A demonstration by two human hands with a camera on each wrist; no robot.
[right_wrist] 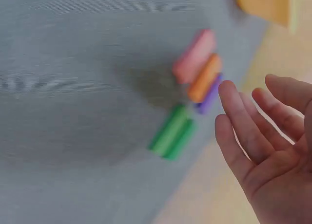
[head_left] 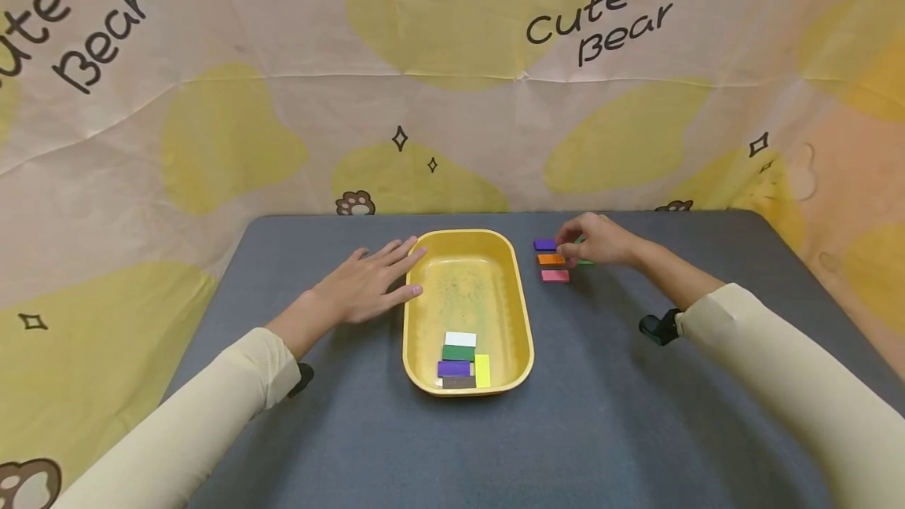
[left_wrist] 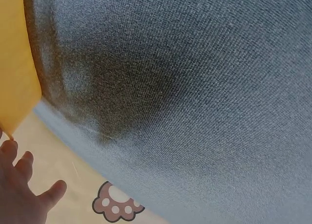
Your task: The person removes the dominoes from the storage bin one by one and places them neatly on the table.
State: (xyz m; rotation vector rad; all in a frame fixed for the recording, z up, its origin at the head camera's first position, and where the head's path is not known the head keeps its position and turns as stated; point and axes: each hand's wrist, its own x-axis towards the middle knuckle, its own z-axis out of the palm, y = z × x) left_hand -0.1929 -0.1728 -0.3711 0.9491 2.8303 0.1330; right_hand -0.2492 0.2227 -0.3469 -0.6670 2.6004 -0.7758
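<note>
My left hand (head_left: 368, 283) rests with straight, spread fingers on the left rim of a yellow tray (head_left: 519, 301). Its fingertips also show at the tray's edge in the left wrist view. Over a group of small blocks to the right of the tray hovers my right hand (head_left: 597, 240), its fingers loosely bent and nothing visible between them. A purple block (head_left: 544, 245), an orange block (head_left: 551, 259) and a pink block (head_left: 555, 276) lie in a column. Beside them are two green blocks (right_wrist: 171, 131), light and dark, mostly hidden by the hand in the head view.
Inside the tray's near end lie a white block (head_left: 461, 339), a green block (head_left: 459, 353), a purple block (head_left: 453, 368), a dark block (head_left: 459, 382) and an upright-lying yellow block (head_left: 482, 371). Beneath is a grey table (head_left: 566, 438), with a printed curtain (head_left: 297, 45) behind it.
</note>
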